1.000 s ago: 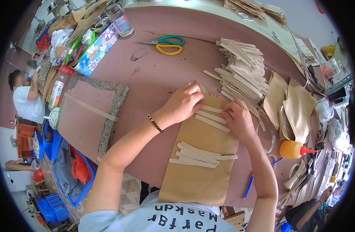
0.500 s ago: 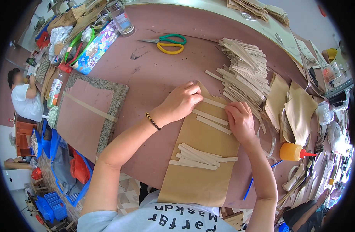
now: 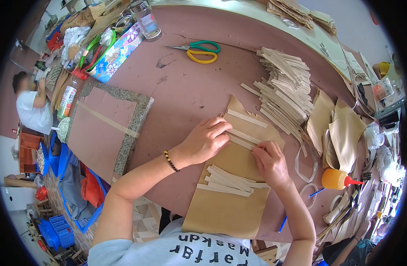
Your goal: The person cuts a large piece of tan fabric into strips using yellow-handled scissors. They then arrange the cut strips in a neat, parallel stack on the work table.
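A long brown paper sheet (image 3: 225,208) lies on the table in front of me. Two pale strips (image 3: 247,119) sit glued across its far end. My left hand (image 3: 205,139) presses its fingertips on one strip (image 3: 244,138) near the sheet's middle. My right hand (image 3: 270,162) presses down on the same strip's right part. A small loose bundle of pale strips (image 3: 227,181) rests on the sheet just below both hands.
A big stack of pale strips (image 3: 285,88) lies beyond the sheet. An orange glue bottle (image 3: 338,179), cut brown pieces (image 3: 345,133), green-and-yellow scissors (image 3: 201,49), a stone-framed slab (image 3: 108,126) and a flowered box (image 3: 117,53) surround it. Another person (image 3: 30,104) sits far left.
Both hands shifted slightly along the strip, pressing it flat on the sheet. The view has also tilted a little.
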`<state>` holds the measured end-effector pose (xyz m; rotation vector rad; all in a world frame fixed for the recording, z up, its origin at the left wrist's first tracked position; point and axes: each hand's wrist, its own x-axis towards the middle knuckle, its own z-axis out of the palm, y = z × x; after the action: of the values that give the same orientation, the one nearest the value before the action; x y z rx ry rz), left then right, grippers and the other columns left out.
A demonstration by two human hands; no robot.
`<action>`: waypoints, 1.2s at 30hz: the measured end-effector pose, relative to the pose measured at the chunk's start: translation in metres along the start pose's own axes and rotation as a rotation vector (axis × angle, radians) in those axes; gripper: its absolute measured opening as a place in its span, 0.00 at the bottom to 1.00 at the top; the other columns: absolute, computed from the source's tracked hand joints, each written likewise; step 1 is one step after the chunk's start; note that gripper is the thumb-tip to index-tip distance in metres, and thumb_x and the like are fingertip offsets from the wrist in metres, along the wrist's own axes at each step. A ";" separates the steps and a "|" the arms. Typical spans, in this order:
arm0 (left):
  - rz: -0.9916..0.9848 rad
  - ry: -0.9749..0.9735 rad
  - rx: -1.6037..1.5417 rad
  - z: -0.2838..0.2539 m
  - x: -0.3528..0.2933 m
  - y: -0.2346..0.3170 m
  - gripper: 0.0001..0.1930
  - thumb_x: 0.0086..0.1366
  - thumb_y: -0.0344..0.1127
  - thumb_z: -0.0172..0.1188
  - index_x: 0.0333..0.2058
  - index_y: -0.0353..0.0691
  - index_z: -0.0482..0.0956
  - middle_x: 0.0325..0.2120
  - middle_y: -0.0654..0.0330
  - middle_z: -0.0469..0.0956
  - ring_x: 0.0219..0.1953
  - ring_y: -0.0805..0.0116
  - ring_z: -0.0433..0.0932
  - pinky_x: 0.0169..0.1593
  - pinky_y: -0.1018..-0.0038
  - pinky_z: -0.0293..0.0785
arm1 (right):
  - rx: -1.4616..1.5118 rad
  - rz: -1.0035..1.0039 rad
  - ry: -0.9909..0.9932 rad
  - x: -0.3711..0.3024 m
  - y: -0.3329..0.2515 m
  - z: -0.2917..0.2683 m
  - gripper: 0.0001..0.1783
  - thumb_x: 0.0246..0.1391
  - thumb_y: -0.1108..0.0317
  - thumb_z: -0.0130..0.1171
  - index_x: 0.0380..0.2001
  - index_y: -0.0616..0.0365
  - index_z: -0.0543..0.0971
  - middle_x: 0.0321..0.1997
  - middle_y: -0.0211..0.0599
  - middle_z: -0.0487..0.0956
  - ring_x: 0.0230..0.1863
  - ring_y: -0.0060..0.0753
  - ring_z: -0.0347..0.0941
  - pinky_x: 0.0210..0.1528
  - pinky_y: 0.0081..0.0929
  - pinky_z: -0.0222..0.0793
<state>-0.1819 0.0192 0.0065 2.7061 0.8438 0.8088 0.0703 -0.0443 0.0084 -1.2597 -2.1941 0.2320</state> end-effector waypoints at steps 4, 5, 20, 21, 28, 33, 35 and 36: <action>-0.015 0.048 -0.005 0.008 -0.002 -0.013 0.07 0.54 0.29 0.67 0.32 0.37 0.82 0.42 0.60 0.78 0.48 0.61 0.75 0.52 0.66 0.75 | -0.030 -0.032 0.016 0.013 0.005 0.006 0.14 0.43 0.80 0.63 0.37 0.61 0.81 0.40 0.37 0.77 0.38 0.41 0.74 0.40 0.36 0.74; -0.004 0.063 -0.010 0.009 -0.001 -0.014 0.07 0.54 0.28 0.67 0.33 0.36 0.82 0.41 0.61 0.78 0.48 0.61 0.75 0.51 0.66 0.75 | -0.042 -0.038 0.010 0.013 0.008 0.006 0.15 0.42 0.80 0.63 0.38 0.61 0.81 0.41 0.37 0.77 0.39 0.41 0.74 0.41 0.36 0.74; 0.077 -0.034 0.242 0.005 0.009 -0.018 0.10 0.55 0.30 0.59 0.36 0.33 0.80 0.40 0.60 0.77 0.47 0.65 0.73 0.49 0.69 0.74 | -0.186 -0.128 -0.022 0.029 0.027 0.007 0.19 0.42 0.77 0.58 0.42 0.60 0.81 0.43 0.32 0.77 0.43 0.38 0.72 0.45 0.35 0.69; 0.077 -0.027 0.239 0.005 0.010 -0.018 0.10 0.55 0.29 0.59 0.36 0.33 0.80 0.40 0.60 0.77 0.46 0.64 0.73 0.49 0.69 0.74 | -0.196 -0.126 -0.025 0.030 0.027 0.007 0.19 0.42 0.77 0.58 0.42 0.60 0.81 0.43 0.32 0.77 0.43 0.38 0.72 0.45 0.34 0.69; 0.047 0.028 0.173 0.009 0.014 -0.025 0.10 0.55 0.28 0.60 0.36 0.32 0.80 0.39 0.60 0.76 0.46 0.63 0.74 0.48 0.68 0.75 | -0.232 -0.112 -0.027 0.035 0.032 0.009 0.18 0.42 0.76 0.58 0.41 0.59 0.81 0.43 0.32 0.77 0.44 0.37 0.72 0.46 0.34 0.68; -0.058 0.110 0.122 0.007 0.009 -0.028 0.08 0.56 0.26 0.63 0.36 0.35 0.80 0.38 0.61 0.76 0.44 0.62 0.75 0.48 0.67 0.73 | -0.225 -0.106 -0.013 0.032 0.026 0.004 0.18 0.41 0.77 0.61 0.40 0.58 0.81 0.42 0.33 0.77 0.43 0.38 0.72 0.45 0.35 0.68; -0.121 0.115 0.126 0.003 0.002 -0.030 0.08 0.56 0.27 0.64 0.36 0.37 0.80 0.38 0.62 0.76 0.44 0.62 0.75 0.48 0.66 0.72 | -0.183 -0.076 -0.024 0.024 0.018 -0.001 0.16 0.43 0.77 0.63 0.40 0.58 0.81 0.42 0.34 0.77 0.43 0.39 0.72 0.45 0.35 0.67; -0.108 0.128 0.142 0.002 0.000 -0.033 0.07 0.56 0.28 0.65 0.35 0.38 0.80 0.38 0.62 0.76 0.44 0.62 0.75 0.49 0.66 0.70 | -0.154 -0.053 -0.024 0.019 0.014 -0.004 0.16 0.44 0.77 0.63 0.40 0.59 0.81 0.42 0.35 0.77 0.43 0.40 0.72 0.45 0.36 0.67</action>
<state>-0.1965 0.0465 -0.0060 2.7234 1.1050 0.9397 0.0755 -0.0214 0.0129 -1.2839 -2.2990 0.0585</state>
